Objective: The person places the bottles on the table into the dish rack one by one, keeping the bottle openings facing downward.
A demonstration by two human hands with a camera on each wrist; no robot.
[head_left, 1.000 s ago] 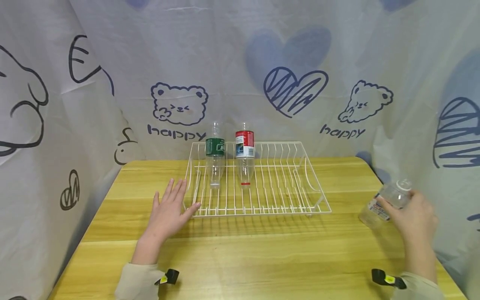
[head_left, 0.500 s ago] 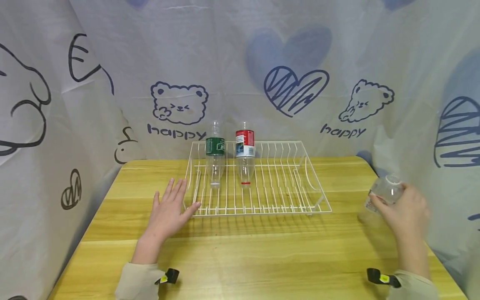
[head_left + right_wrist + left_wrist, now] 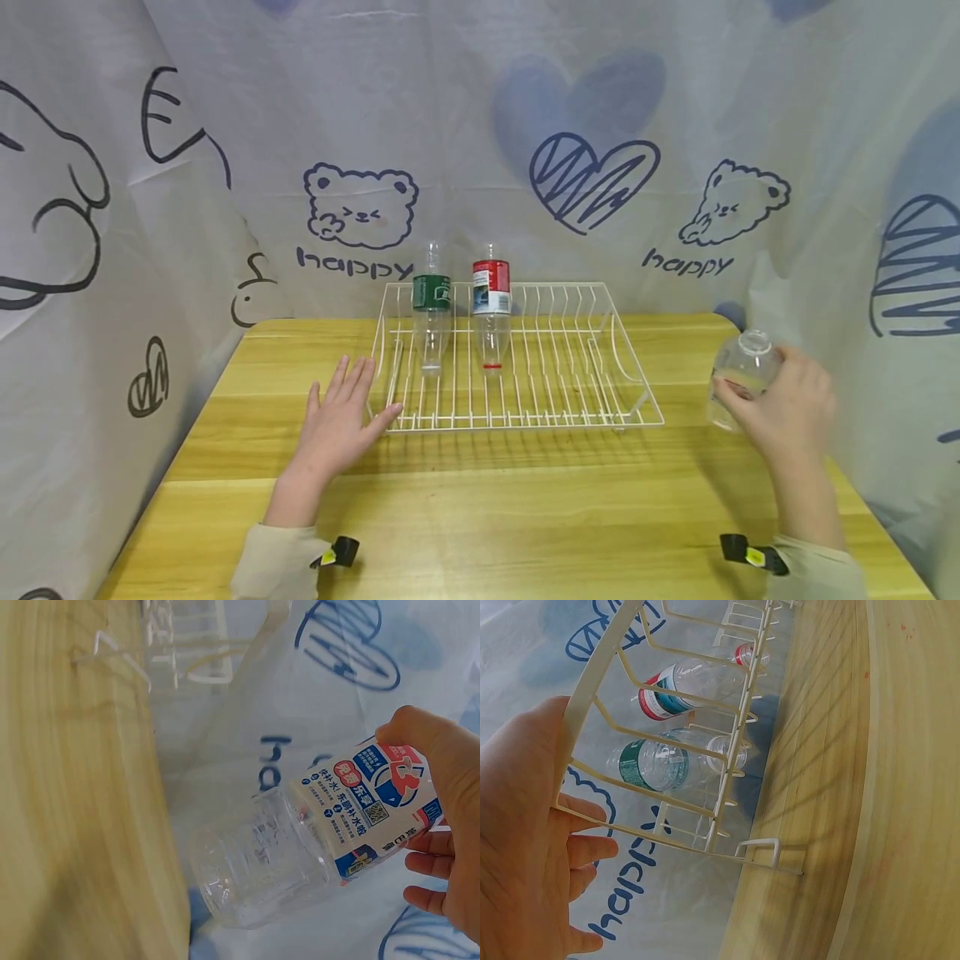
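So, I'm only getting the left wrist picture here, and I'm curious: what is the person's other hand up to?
Observer: The right hand is gripping a clear bottle, a third one besides the two you see.
Visitor: Oh! Is it inside the wire rack as well?
Observer: No, the head view shows it off to the right of the rack.
Visitor: Does it have a label like the others?
Observer: Yes, the right wrist view shows a white label with blue and red print.

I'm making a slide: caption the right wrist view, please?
Right hand gripping a clear, labelled bottle, white wire rack partly in view.
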